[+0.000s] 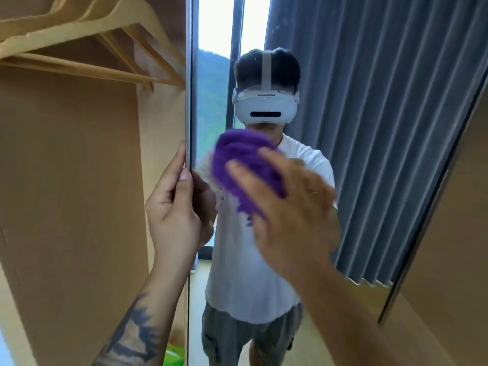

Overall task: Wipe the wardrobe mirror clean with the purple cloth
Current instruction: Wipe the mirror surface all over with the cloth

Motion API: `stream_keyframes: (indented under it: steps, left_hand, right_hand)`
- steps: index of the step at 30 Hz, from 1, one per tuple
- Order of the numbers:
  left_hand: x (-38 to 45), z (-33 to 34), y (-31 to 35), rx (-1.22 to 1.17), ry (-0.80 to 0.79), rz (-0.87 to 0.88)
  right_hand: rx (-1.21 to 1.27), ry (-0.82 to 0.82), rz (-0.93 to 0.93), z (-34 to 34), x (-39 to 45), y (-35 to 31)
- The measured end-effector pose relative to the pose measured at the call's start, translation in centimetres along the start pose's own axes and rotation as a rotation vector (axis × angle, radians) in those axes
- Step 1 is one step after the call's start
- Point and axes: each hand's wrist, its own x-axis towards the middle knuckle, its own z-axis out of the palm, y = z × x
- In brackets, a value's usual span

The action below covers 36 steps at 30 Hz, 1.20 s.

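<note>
The tall wardrobe mirror (369, 128) fills the middle and right of the head view, on an open door. My left hand (174, 207) grips the mirror door's left edge at mid height, thumb on the glass side. My right hand (287, 207) presses a bunched purple cloth (245, 165) flat against the glass near the middle; hand and cloth are motion-blurred. The glass reflects a person in a white shirt wearing a white headset, grey curtains and a window.
Left of the mirror is the open wardrobe interior (68, 180) with light wooden panels. Several wooden hangers (105, 35) hang at the top left. A green object (173, 355) lies low by the door's bottom edge. The mirror's dark right frame (433, 202) slants down.
</note>
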Motion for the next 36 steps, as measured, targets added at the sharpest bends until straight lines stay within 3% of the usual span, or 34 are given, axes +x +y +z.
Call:
stream_keyframes:
  steps: [4,7,9,13,16,18,22,25,28,33,36]
  left_hand:
    - [-0.2,0.3,-0.2,0.036,-0.026,0.044]
    - [-0.4,0.2,0.0,0.030,-0.029,0.051]
    - [-0.4,0.2,0.0,0.020,-0.035,0.052]
    - [-0.4,0.0,-0.2,0.024,-0.017,0.049]
    - [-0.4,-0.4,-0.3,0.045,-0.013,0.061]
    - [-0.4,-0.3,-0.2,0.053,-0.009,0.062]
    - [-0.6,-0.3,-0.3,0.075,-0.041,0.059]
    - [-0.7,-0.5,-0.6,0.089,-0.042,0.070]
    - [-0.7,-0.7,-0.6,0.072,-0.038,0.057]
    - [-1.1,-0.4,-0.4,0.060,-0.066,0.065]
    - [-1.3,-0.1,-0.6,0.075,-0.065,0.086]
  right_hand:
    - [0.148,0.442,0.526,-1.3,-0.1,4.2]
    - [0.123,0.566,0.679,-0.8,0.1,3.2]
    - [0.097,0.441,0.568,0.1,-0.3,0.5]
    - [-0.064,0.024,0.007,1.0,-2.3,-1.3]
    - [-0.089,-0.031,-0.080,-0.1,-2.9,1.7]
    - [-0.047,0.105,0.080,-1.1,-3.2,4.1]
    - [0.092,0.474,0.607,-2.5,-2.8,7.0]
    - [0.063,0.547,0.747,-1.8,-2.6,5.1]
    - [0.061,0.365,0.609,0.0,-3.3,1.3]
    - [0.019,-0.011,0.074,0.2,-5.2,1.2]
    - [-0.006,0.066,0.023,-0.9,-5.4,4.7]
